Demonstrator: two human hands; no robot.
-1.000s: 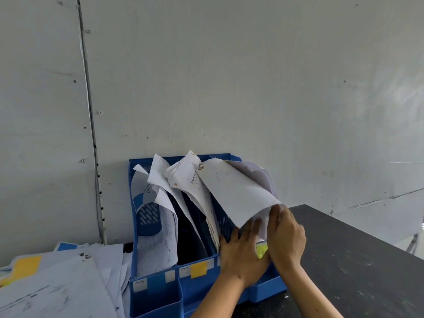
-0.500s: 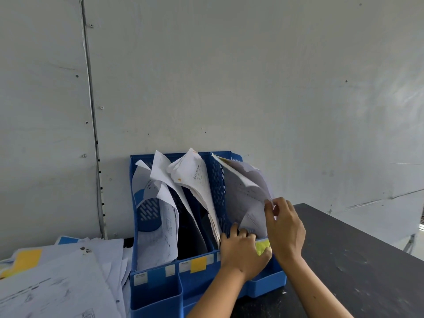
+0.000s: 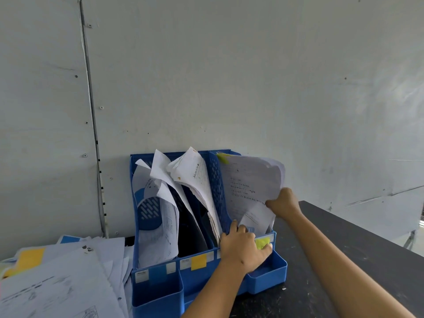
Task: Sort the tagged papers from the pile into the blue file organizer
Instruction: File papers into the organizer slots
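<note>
Right hand (image 3: 284, 201) pinches the near edge of a printed sheet (image 3: 251, 180), fingers curled round it, thumb side toward the camera. Sheet stands upright in the rightmost compartment of the blue file organizer (image 3: 158, 292), bowed outward to the right, with a yellow-green tag (image 3: 223, 157) at its top left corner. More white sheets sit behind and below it in the same slot.

Left hand (image 3: 243, 249) rests on the front lip of that rightmost compartment, fingers bent over the edge and reaching in among the paper bottoms; thumb lies just beside a yellow-green sticky label (image 3: 262, 243) on the front wall. Whether it actually grips a sheet, cannot tell.

Organizer stands on a dark table (image 3: 321, 271), back against a pale wall (image 3: 229, 76). Middle compartment holds a slanting sheaf of papers (image 3: 195, 177) and carries a yellow label (image 3: 198, 261) on its front. Left compartment holds curled sheets (image 3: 158, 228).

Pile of loose papers (image 3: 68, 271) lies to the left of the organizer, touching its side, one with a yellow tag (image 3: 31, 258) showing.
</note>
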